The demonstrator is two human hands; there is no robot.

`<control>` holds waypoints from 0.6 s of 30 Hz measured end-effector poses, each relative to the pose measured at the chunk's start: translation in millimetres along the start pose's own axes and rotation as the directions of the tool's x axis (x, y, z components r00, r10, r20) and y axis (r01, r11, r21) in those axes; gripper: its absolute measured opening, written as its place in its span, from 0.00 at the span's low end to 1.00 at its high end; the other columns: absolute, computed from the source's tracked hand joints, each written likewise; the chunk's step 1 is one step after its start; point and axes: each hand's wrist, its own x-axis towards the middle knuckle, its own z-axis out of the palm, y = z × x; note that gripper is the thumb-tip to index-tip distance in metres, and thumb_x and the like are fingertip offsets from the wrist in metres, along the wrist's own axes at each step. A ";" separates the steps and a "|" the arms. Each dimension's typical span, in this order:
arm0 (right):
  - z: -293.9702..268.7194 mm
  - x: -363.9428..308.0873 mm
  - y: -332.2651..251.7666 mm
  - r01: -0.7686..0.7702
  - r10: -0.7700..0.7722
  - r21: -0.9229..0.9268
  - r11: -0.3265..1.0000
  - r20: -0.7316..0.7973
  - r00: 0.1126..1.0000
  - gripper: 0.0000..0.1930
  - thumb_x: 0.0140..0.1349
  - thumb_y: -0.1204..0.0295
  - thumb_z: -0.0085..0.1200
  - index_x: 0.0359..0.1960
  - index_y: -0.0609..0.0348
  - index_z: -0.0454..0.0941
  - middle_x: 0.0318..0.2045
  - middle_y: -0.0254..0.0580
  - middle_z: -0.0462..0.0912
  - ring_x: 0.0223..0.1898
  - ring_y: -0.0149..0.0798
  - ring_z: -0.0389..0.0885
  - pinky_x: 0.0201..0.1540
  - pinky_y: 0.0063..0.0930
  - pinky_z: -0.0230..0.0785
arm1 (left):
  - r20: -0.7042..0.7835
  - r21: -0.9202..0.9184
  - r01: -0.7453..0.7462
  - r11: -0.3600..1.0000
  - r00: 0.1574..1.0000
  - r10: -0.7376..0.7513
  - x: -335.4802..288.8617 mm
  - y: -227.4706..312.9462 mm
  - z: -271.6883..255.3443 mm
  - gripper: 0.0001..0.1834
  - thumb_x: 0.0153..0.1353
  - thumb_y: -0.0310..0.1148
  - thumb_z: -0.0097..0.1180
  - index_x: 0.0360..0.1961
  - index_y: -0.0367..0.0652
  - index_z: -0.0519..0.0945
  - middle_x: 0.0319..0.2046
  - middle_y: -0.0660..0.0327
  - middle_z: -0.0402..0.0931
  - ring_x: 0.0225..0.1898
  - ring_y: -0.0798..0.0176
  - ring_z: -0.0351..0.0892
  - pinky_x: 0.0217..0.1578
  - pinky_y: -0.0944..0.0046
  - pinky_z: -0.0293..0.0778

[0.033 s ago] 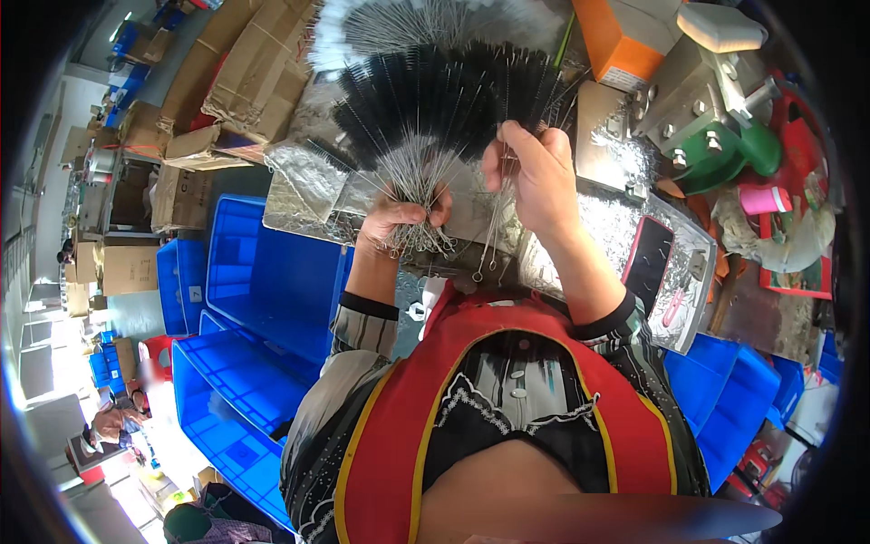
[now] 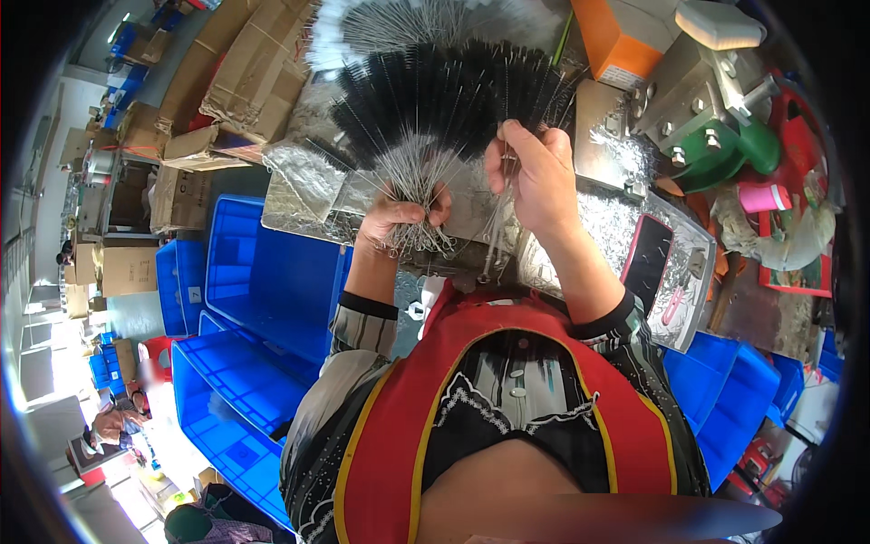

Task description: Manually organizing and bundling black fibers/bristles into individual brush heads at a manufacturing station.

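Note:
My left hand [image 2: 394, 216] is closed around a thick bundle of thin wire brushes [image 2: 412, 168]. Their black bristle heads [image 2: 399, 95] fan out away from me, and the looped wire ends poke out below my fingers. Beside it, my right hand [image 2: 542, 177] pinches a few brushes of the same kind between thumb and fingers. Their wire stems [image 2: 497, 227] hang toward me, slightly blurred, with small loops at the ends. Black bristles of both groups overlap above my hands, so exactly which heads belong to the right hand is hard to tell. White-bristled brushes [image 2: 399, 27] lie behind the black ones.
Blue plastic bins [image 2: 281, 281] stand at my left, and more blue bins [image 2: 725, 390] at my right. Cardboard boxes [image 2: 258, 68] sit at the far left. A phone [image 2: 648, 258] and pink-handled pliers [image 2: 673, 304] lie in a metal tray. A metal machine [image 2: 698, 109] stands beyond.
The looped wire ends below my right hand have shifted slightly to the right. Both hands stay in nearly the same place with the same hold.

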 end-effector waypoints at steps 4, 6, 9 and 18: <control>-12.4 3.2 1.4 0.002 0.000 0.074 0.997 -0.024 1.000 0.11 0.57 0.71 0.45 0.19 0.62 0.68 0.11 0.35 0.67 0.10 0.25 0.59 0.12 0.18 0.50 | 0.050 0.017 0.012 1.000 0.999 -0.013 2.5 -0.2 -3.2 0.25 0.29 0.29 0.62 0.33 0.29 0.72 0.24 0.51 0.73 0.21 0.61 0.70 0.20 0.67 0.65; -14.4 2.1 -0.1 0.000 0.002 0.112 0.994 -0.017 1.000 0.13 0.57 0.71 0.44 0.16 0.61 0.67 0.10 0.32 0.64 0.10 0.23 0.56 0.12 0.17 0.47 | 0.088 0.017 0.029 0.999 0.996 -0.030 3.0 0.8 -9.7 0.25 0.29 0.30 0.62 0.33 0.29 0.72 0.24 0.51 0.73 0.20 0.62 0.70 0.20 0.67 0.64; -16.8 1.9 -0.8 -0.028 0.034 0.127 0.991 -0.047 0.998 0.14 0.58 0.69 0.45 0.16 0.60 0.67 0.09 0.32 0.64 0.10 0.23 0.56 0.12 0.17 0.47 | 0.103 0.000 0.040 0.999 0.994 -0.039 3.1 0.0 -2.7 0.24 0.30 0.30 0.62 0.32 0.29 0.72 0.22 0.51 0.72 0.20 0.63 0.69 0.19 0.68 0.63; -23.4 6.0 -10.5 0.078 -0.075 0.029 0.996 -0.093 0.993 0.11 0.54 0.68 0.54 0.21 0.64 0.72 0.08 0.28 0.64 0.08 0.20 0.56 0.10 0.15 0.46 | 0.054 -0.044 0.058 0.997 0.997 -0.056 3.7 -2.1 -3.6 0.25 0.29 0.29 0.63 0.33 0.28 0.73 0.22 0.50 0.73 0.20 0.62 0.71 0.20 0.67 0.65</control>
